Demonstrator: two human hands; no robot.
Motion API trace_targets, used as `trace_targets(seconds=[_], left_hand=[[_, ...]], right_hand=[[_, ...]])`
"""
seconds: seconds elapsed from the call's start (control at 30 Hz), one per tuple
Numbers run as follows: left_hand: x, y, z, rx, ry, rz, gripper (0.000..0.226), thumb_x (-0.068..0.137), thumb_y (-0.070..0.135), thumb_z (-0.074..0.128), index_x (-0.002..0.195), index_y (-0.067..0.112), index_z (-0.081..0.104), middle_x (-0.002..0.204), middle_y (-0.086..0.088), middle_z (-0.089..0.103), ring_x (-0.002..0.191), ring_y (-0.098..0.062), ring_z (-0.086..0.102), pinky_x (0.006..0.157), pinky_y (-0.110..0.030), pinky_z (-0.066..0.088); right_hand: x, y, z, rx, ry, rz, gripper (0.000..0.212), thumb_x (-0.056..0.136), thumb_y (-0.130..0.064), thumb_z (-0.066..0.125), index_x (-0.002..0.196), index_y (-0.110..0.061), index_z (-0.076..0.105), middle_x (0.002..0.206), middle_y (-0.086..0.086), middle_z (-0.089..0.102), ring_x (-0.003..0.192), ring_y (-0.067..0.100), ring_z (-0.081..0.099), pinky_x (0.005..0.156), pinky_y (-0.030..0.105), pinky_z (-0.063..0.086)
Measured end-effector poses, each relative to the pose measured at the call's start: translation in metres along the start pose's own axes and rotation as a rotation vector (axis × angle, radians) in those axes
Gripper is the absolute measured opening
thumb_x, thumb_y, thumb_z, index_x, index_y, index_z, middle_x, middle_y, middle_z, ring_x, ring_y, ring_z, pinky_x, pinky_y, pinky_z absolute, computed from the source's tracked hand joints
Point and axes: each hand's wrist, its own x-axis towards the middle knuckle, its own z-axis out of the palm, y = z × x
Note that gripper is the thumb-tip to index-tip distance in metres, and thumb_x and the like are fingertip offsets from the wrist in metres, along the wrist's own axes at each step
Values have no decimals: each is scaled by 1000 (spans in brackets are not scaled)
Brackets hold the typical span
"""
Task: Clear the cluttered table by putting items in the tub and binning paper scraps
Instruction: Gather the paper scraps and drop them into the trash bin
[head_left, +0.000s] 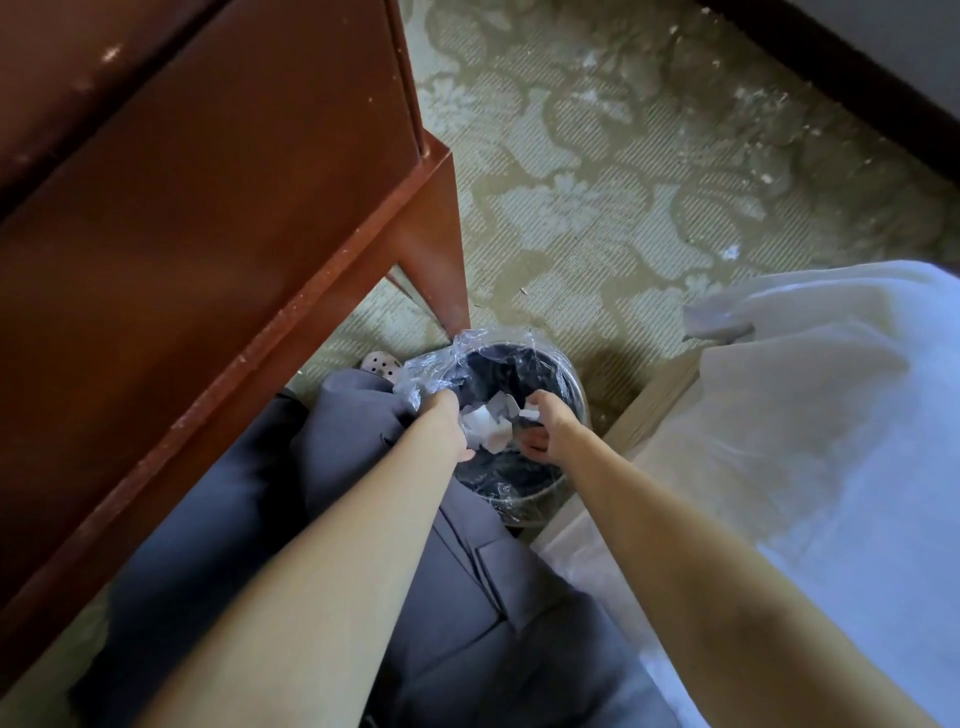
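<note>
Paper scraps (491, 423) gripped by left hand (445, 418), right hand (543, 428).

A pale green carpet (597, 171) with a faded floral pattern covered the floor, flecked with small white specks (731, 253) toward the far side. To the right stood a bed under a rumpled white sheet (831, 415), a strip of its light wooden frame (660, 400) showing below the cloth. The person wore grey trousers (467, 597), and a perforated beige shoe (378, 362) rested on the carpet. A dark skirting (857, 88) ran along the far edge.
</note>
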Motion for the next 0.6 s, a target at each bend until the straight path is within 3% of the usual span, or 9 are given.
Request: trace_targets(seconds=[0.07, 0.2, 0.33, 0.4, 0.5, 0.6], left_hand=[[-4, 1, -1, -33, -17, 10, 41, 102, 18, 30, 141, 7, 34, 149, -15, 32, 135, -32, 37, 108, -45, 34], [-21, 0, -7, -38, -101, 88, 45, 102, 17, 30, 145, 6, 28, 151, -19, 29, 136, -33, 36, 107, -43, 37], [-45, -2, -16, -2, -174, 204, 46, 102, 16, 32, 146, 5, 27, 149, -21, 32, 134, -34, 39, 104, -41, 40], [-63, -5, -21, 39, -211, 276, 45, 101, 17, 35, 144, 4, 31, 144, -23, 39, 127, -33, 46, 99, -39, 43], [-98, -9, -33, 86, -246, 405, 39, 100, 15, 36, 135, -1, 41, 131, -22, 52, 110, -31, 55, 87, -34, 47], [-142, -12, -53, 178, -216, 616, 28, 98, 13, 39, 120, 3, 52, 112, -19, 60, 98, -27, 59, 72, -26, 50]], right_hand=[[-4, 2, -3, -3, 4, 4, 20, 91, -25, 46, 102, -8, 50, 72, 9, 45, 62, 19, 43, 59, 30, 44], [-15, 6, -7, -26, -1, -6, 13, 93, -21, 42, 92, -9, 47, 76, 9, 48, 66, 21, 49, 78, 33, 43], [-33, 8, -9, -11, 27, -76, 20, 95, -22, 41, 110, -10, 46, 77, 11, 49, 65, 21, 48, 55, 32, 45], [-45, 9, -10, -67, 42, -159, 21, 94, -19, 41, 108, -5, 50, 73, 11, 51, 64, 23, 52, 56, 33, 48], [-62, 11, -11, -211, 86, -385, 33, 91, -17, 45, 112, 4, 58, 71, 10, 56, 77, 26, 56, 80, 38, 53], [-105, 10, -5, -304, 110, -687, 24, 88, -14, 46, 90, 4, 62, 77, 15, 59, 74, 26, 55, 73, 39, 48]])
